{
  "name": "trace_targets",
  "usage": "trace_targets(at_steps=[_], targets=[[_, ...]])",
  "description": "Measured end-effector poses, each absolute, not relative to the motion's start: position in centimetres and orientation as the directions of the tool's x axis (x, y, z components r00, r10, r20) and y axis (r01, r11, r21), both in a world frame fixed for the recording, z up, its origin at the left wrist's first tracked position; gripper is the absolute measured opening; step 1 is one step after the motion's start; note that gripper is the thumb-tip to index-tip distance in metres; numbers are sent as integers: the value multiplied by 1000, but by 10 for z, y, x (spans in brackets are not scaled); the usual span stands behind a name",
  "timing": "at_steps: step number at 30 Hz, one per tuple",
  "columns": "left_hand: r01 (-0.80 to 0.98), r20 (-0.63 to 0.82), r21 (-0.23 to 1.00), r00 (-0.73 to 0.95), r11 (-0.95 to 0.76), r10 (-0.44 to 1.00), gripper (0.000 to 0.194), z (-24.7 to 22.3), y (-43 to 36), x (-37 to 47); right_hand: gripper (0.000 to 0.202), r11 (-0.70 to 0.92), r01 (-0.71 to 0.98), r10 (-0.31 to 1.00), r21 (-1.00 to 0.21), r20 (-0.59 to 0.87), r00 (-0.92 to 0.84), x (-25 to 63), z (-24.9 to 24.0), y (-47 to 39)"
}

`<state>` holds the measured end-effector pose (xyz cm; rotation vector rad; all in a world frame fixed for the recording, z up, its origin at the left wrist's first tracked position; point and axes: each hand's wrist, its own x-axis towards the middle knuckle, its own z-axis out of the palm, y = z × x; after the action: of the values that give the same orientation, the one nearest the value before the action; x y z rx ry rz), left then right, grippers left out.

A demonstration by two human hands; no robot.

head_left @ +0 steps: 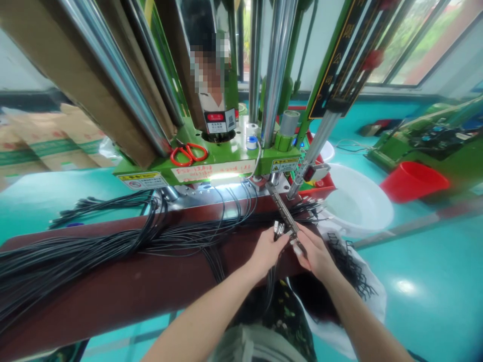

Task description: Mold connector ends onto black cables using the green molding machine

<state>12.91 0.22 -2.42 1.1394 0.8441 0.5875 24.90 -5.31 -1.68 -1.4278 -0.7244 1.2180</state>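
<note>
My left hand [267, 250] is closed on several black cables, whose silvery connector ends [278, 229] stick up between thumb and fingers. Beside it, my right hand [312, 250] grips the near end of a long narrow metal bar [283, 208]. The bar slants away from me toward the green machine [230, 156], its far end by the machine's lower edge. Both hands nearly touch at the bar, over the right end of the brown table [113, 296]. Small pale pieces show between them, too small to make out.
Bundles of black cables [109, 241] lie along the table. Red-handled scissors [188, 154] rest on the machine. A red crate [320, 183], a white basin [354, 201] and a red bucket [413, 182] stand at right. A white sack [372, 281] with black parts is close to my right arm.
</note>
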Motion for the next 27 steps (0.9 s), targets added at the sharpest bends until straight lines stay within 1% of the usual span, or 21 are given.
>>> trace_targets(at_steps=[4, 8, 10, 11, 13, 16, 17, 19, 21, 23, 25, 27], targets=[[6, -258, 955, 508, 296, 822, 26, -26, 4, 128, 55, -270, -135, 923, -953, -296, 246, 252, -15, -53], [4, -305, 936, 509, 352, 805, 26, -26, 3, 124, 53, -194, 53, 955, -980, -176, 239, 252, -16, -54], [3, -340, 918, 517, 396, 786, 26, -25, 2, 122, 52, -180, 104, 962, -978, -153, 227, 250, -17, -55], [1, -348, 914, 518, 407, 781, 26, -25, 3, 122, 52, -196, 90, 959, -976, -172, 224, 250, -18, -55], [-31, -317, 923, 504, 384, 803, 27, -23, 6, 120, 52, -243, -6, 943, -970, -238, 232, 248, -19, -55], [-181, -223, 931, 402, 316, 888, 29, -18, 13, 115, 53, -289, -172, 908, -942, -326, 262, 248, -17, -54], [-240, -218, 917, 366, 319, 905, 29, -16, 15, 113, 54, -300, -202, 897, -932, -348, 272, 249, -17, -53], [-318, -269, 868, 343, 381, 900, 27, -13, 16, 110, 56, -317, -221, 884, -922, -372, 282, 250, -16, -53], [-303, -345, 827, 389, 473, 854, 28, -12, 14, 110, 55, -316, -225, 882, -922, -373, 288, 251, -14, -53], [-221, -387, 821, 462, 526, 798, 29, -12, 10, 112, 52, -320, -234, 880, -918, -380, 286, 251, -13, -53], [-121, -397, 844, 514, 522, 760, 29, -12, 7, 115, 54, -330, -233, 878, -915, -388, 282, 250, -10, -53], [-63, -402, 859, 529, 508, 747, 28, -12, 7, 117, 59, -332, -208, 889, -920, -379, 257, 249, -8, -54]])
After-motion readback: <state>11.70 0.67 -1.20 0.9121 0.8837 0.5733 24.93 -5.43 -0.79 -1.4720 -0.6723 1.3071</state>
